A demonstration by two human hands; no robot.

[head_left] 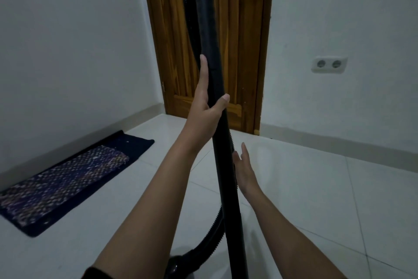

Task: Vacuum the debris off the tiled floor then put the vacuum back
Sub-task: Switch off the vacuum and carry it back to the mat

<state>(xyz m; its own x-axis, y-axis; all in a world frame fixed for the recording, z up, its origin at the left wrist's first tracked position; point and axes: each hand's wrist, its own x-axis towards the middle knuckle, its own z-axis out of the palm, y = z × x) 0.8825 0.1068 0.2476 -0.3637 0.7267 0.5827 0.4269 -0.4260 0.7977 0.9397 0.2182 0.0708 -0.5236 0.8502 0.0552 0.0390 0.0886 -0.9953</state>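
Head view: left hand clasps upright vacuum tube; right hand spread, seemingly touching.

A pale tiled floor is seen, crossed by thin grout lines. A dark mat is laid flat on it along the left wall, topped by a speckled patterned cloth. At the bottom edge, what may be the vacuum body is rested on the tiles.
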